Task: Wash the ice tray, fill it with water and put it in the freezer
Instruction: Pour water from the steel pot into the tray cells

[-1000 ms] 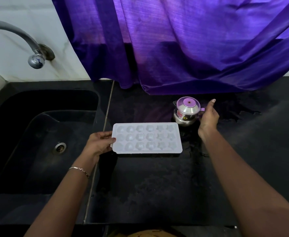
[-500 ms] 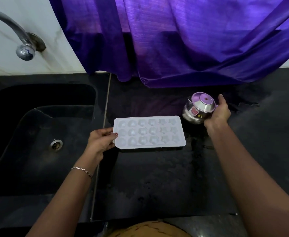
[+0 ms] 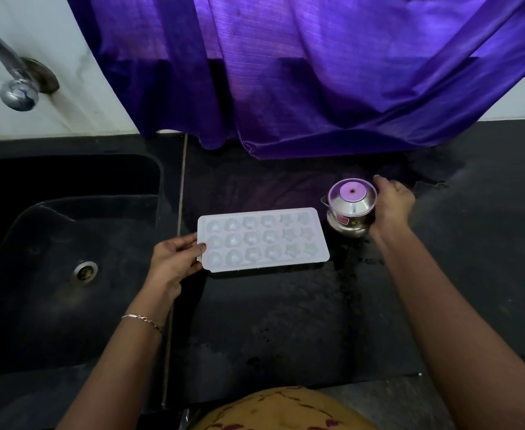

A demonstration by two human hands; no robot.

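Ice tray [image 3: 262, 238] flat on black counter [image 3: 286, 321], just right of sink [image 3: 68, 243]. Left hand [image 3: 174, 262] pinches tray's left edge. Right hand [image 3: 390, 206] wrapped around small steel pot [image 3: 349, 209], beside tray's far right corner.

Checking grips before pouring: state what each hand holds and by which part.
Left hand pinches the ice tray at its left short edge; right hand grips the small steel pot by its right side.
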